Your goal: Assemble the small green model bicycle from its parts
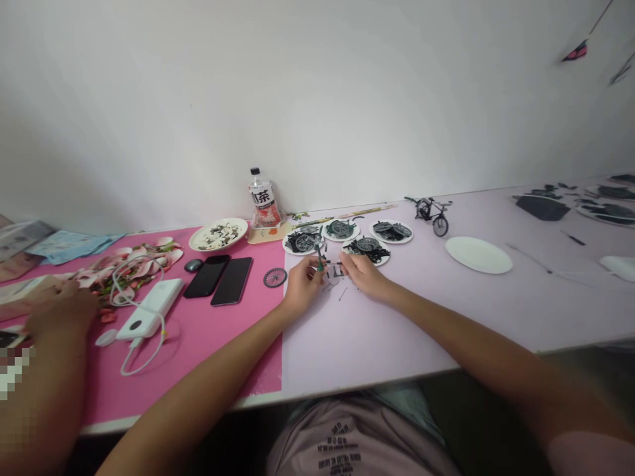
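My left hand (302, 285) is closed in a pinch around a small upright dark-green piece (320, 266). To its right, my right hand (366, 274) pinches with thumb and forefinger at a small dark part that reaches toward the left hand; its exact kind is too small to tell. Thin small pieces, among them a short rod (342, 293), lie on the pale tabletop beneath the fingers. A loose black toy bicycle wheel (275, 277) rests on the pink mat left of my left hand. Behind the hands, white plates (380, 260) hold dark wheels and other small parts.
An assembled model bicycle (433, 215) stands at the back right, near an oval white plate (479, 255). Two phones (231, 281), a white power bank (150, 309) with a cable and a drink bottle (264, 201) are to the left. Another person's arm (59, 357) reaches in at far left.
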The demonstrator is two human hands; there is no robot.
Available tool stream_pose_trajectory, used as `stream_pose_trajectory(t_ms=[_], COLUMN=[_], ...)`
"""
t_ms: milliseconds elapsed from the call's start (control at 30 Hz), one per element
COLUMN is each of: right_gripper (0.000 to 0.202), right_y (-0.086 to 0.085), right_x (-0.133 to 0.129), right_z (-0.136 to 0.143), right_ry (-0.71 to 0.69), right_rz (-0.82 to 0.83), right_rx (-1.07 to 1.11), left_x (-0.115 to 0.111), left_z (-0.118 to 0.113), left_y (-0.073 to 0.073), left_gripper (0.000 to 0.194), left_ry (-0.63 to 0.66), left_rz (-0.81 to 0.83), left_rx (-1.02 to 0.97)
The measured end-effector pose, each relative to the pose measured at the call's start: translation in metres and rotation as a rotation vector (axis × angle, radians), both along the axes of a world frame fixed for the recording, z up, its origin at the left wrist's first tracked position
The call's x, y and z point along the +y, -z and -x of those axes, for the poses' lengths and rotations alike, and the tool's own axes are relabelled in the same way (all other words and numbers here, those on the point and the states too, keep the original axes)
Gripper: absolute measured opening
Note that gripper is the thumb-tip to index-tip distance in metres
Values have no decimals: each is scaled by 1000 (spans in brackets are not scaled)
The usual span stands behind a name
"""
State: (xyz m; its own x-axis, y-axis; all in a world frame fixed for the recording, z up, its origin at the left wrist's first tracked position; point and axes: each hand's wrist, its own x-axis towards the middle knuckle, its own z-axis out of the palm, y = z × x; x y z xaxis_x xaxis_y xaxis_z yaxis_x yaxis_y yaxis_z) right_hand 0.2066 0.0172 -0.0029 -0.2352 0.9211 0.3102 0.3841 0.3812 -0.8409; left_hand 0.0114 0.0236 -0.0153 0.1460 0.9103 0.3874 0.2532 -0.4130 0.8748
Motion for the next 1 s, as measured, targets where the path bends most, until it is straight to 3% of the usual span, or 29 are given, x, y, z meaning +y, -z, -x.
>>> stream_pose_trajectory(t_ms=[233,533,667,833,1000], right_gripper=[43,22,25,50,49], right_y=[-5,-6,-6,-6,-6], right_x=[-3,-5,-6,-4,-3], right_z=[2,2,2,1,1], right_ry=[18,-52,-43,4,13], right_rz=[-130,-94,-58,-25,-110], right_rx=[-5,76,83,12,-11], left_x=[0,0,1,0,-1], left_z=[0,0,0,0,0], left_y=[-1,0,1,1,-1], left_gripper=[20,19,18,19,20], left_ry=[6,3,-1,9,16], left_rz=[6,6,-6,1,7], left_rx=[-2,-1,16,20,9])
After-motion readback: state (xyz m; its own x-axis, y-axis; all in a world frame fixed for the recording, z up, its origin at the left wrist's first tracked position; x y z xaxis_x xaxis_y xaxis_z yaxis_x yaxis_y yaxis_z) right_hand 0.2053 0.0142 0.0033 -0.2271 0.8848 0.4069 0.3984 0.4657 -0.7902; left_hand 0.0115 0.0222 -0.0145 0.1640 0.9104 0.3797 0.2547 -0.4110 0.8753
